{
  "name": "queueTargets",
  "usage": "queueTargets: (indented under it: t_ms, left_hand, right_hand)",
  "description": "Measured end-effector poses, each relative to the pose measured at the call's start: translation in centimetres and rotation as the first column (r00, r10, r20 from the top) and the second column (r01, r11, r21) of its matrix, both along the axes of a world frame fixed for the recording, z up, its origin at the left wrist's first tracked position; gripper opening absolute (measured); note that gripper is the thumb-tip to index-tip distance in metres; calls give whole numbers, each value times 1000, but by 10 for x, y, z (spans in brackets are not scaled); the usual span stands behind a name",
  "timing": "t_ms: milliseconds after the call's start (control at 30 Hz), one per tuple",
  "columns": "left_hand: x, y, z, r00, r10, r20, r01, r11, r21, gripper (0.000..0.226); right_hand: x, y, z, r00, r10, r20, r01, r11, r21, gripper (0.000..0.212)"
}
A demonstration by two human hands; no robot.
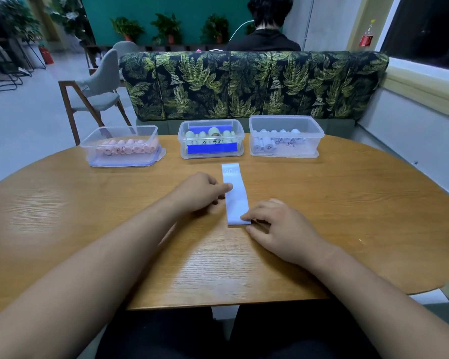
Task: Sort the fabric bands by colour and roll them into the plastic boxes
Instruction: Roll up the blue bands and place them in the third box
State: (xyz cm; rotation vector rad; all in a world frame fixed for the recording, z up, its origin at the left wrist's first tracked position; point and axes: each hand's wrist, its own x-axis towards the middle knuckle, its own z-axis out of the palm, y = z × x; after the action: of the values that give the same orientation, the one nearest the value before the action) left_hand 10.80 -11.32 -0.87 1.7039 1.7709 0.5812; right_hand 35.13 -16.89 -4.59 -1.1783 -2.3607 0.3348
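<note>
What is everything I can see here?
band: one, pale lilac, flat at the table's centre
left box: one, clear, far table edge, pink rolls inside
middle box: one, clear, blue tape, green rolls inside
right box: one, clear, lilac rolls inside
table: one, wood, oval
sofa: one, leaf print, behind the table
chair: one, grey, far left
person: one, dark top, beyond the sofa
plants: several, green, far wall
left hand: one, touches the band's left edge
right hand: one, touches the band's near end
</note>
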Motion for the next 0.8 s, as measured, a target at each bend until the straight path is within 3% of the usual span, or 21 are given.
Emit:
queueTargets:
  t_ms: [267,600,800]
  left_hand:
    - [0,16,1,998,-46,42,49,996,-78,26]
    - [-4,20,-7,980,-132,-151,148,984,100,26]
    - [-15,28,-15,967,-218,-133,245,940,239,29]
  right_hand:
    - [2,18,12,993,105,62,-106,994,23,18]
    - [-2,31,6,988,134,76,-140,987,78,22]
    - [-2,63,24,934,256,248,-270,963,24,37]
